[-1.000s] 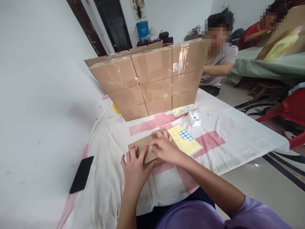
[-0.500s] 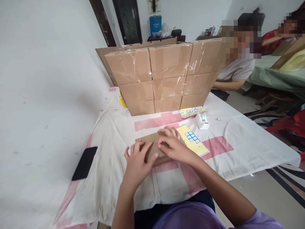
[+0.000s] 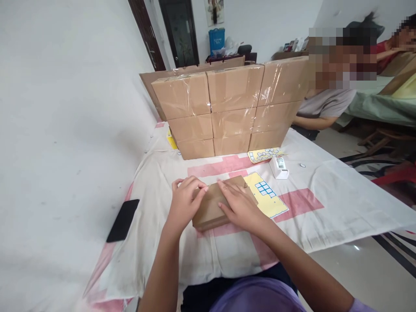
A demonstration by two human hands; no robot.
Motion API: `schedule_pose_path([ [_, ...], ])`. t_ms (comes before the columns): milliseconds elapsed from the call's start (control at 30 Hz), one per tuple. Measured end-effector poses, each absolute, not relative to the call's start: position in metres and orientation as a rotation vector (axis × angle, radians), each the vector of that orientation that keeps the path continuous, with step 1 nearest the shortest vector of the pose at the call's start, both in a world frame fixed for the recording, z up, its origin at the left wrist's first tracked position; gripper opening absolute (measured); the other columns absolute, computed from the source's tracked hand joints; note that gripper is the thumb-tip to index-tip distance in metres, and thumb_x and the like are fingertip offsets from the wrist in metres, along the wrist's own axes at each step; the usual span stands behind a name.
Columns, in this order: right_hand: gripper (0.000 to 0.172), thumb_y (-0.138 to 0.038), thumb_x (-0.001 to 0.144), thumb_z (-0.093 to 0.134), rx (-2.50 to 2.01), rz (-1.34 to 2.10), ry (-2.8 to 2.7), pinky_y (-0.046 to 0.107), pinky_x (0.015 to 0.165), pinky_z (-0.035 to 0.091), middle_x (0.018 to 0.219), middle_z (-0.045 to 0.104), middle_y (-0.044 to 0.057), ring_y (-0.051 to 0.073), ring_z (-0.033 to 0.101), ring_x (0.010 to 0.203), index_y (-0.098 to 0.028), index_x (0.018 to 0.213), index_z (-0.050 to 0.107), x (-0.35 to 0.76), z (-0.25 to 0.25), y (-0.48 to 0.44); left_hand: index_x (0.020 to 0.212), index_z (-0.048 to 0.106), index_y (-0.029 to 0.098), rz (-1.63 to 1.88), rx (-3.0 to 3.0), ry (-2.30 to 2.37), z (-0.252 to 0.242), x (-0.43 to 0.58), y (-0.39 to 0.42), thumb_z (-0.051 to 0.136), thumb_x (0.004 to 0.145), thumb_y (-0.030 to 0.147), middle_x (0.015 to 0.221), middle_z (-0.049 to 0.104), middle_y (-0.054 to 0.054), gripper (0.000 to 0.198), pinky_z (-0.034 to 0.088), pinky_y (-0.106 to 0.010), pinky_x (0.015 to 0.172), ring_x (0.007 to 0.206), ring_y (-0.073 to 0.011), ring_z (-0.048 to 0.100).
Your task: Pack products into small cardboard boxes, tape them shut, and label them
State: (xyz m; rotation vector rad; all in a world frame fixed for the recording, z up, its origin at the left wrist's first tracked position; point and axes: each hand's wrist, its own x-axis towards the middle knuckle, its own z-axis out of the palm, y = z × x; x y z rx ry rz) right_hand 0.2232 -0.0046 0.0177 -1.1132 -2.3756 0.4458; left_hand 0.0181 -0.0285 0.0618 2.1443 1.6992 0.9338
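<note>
A flat brown cardboard box point(image 3: 211, 210) lies on the table in front of me. At its left end is my left hand point(image 3: 186, 201), thumb and forefinger brought together in a pinch over the top edge; whatever is between the fingertips is too small to make out. My right hand point(image 3: 240, 201) rests on the right part of the box top, fingers stretched out and thumb apart. Partly under the box's right side lies a yellow sheet point(image 3: 274, 208) with blue-outlined white stickers. Beyond it stands a small white dispenser-like device point(image 3: 279, 168).
Behind the box rises a wall of stacked cardboard boxes point(image 3: 232, 121) wrapped in clear film. Another yellow sticker sheet point(image 3: 264, 154) lies at its foot. A black phone-like slab point(image 3: 122, 221) is at the left table edge. A person point(image 3: 328, 104) sits beyond, at the right.
My left hand has drawn its spread thumb and fingers together at the box's left edge. My right hand has uncurled and flattened onto the box top. The view has shifted slightly.
</note>
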Motion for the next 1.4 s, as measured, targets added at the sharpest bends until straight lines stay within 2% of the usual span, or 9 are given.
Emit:
schedule_pose_path([
  [67,0.061,-0.034,0.102,0.041,-1.190,0.298,-2.426,0.059,0.118,0.024,0.153,0.048,0.021,0.035,0.040,0.145,-0.010,0.157,0.032,0.220,0.009,-0.008,0.087,0.060,0.024,0.979,2.157,1.715,0.069,0.013,-0.034,0.046,0.100,0.033,0.094,0.067,0.002,0.021,0.026,-0.040,0.104,0.095,-0.0162,0.060],
  [167,0.056,-0.036,0.104,0.036,-1.236,0.196,-2.490,0.064,0.122,0.006,0.159,0.040,0.017,0.035,0.031,0.151,-0.014,0.156,0.038,0.217,0.003,-0.009,0.086,0.060,0.023,0.956,2.172,1.631,0.082,0.010,-0.037,0.049,0.099,0.034,0.092,0.066,0.002,0.021,0.029,-0.039,0.100,0.092,-0.0156,0.060],
  [267,0.056,-0.040,0.104,0.038,-1.195,0.250,-2.574,0.063,0.120,0.015,0.162,0.036,0.014,0.036,0.029,0.151,-0.017,0.155,0.042,0.223,0.007,0.002,0.085,0.060,0.022,0.789,2.066,1.462,0.088,0.012,-0.033,0.049,0.098,0.036,0.090,0.064,0.001,0.022,0.038,-0.034,0.091,0.088,-0.0153,0.058],
  [367,0.060,-0.048,0.101,0.045,-1.008,0.342,-2.664,0.059,0.116,0.026,0.159,0.043,0.011,0.037,0.035,0.148,-0.021,0.154,0.044,0.237,0.017,0.020,0.084,0.059,0.022,0.614,1.960,1.369,0.085,0.016,-0.025,0.047,0.096,0.040,0.088,0.063,0.000,0.025,0.043,-0.029,0.073,0.081,-0.0152,0.056],
  [500,0.064,-0.053,0.098,0.050,-0.847,0.417,-2.689,0.057,0.117,0.024,0.159,0.044,0.007,0.035,0.035,0.147,-0.026,0.155,0.042,0.253,0.024,0.033,0.081,0.057,0.020,0.517,1.919,1.359,0.075,0.019,-0.011,0.048,0.093,0.043,0.079,0.059,0.001,0.027,0.039,-0.026,0.063,0.072,-0.0139,0.051],
  [667,0.063,-0.050,0.100,0.047,-0.822,0.369,-2.698,0.063,0.120,0.008,0.159,0.042,0.009,0.036,0.028,0.151,-0.024,0.157,0.038,0.257,0.020,0.028,0.081,0.058,0.020,0.455,1.886,1.356,0.073,0.020,0.004,0.050,0.091,0.042,0.076,0.054,0.003,0.026,0.036,-0.026,0.063,0.071,-0.0127,0.046],
  [933,0.068,-0.054,0.098,0.051,-0.798,0.409,-2.698,0.056,0.122,0.012,0.160,0.040,0.012,0.032,0.029,0.152,-0.021,0.156,0.039,0.260,0.020,0.032,0.082,0.058,0.020,0.275,1.859,1.257,0.086,0.028,0.020,0.053,0.090,0.044,0.073,0.051,0.004,0.026,0.034,-0.024,0.058,0.064,-0.0112,0.043],
  [1167,0.064,-0.053,0.098,0.052,-0.791,0.431,-2.692,0.058,0.121,0.010,0.160,0.040,0.012,0.034,0.027,0.152,-0.020,0.153,0.045,0.260,0.018,0.032,0.082,0.056,0.020,0.252,1.891,1.199,0.091,0.030,0.014,0.051,0.092,0.047,0.078,0.051,0.003,0.028,0.036,-0.025,0.065,0.072,-0.0121,0.043],
  [1400,0.069,-0.058,0.098,0.050,-0.792,0.427,-2.717,0.056,0.122,0.009,0.164,0.033,0.010,0.033,0.026,0.153,-0.021,0.155,0.042,0.261,0.017,0.034,0.082,0.057,0.021,0.207,1.915,1.284,0.073,0.030,0.025,0.050,0.090,0.041,0.080,0.055,0.003,0.022,0.037,-0.027,0.067,0.073,-0.0132,0.047],
])
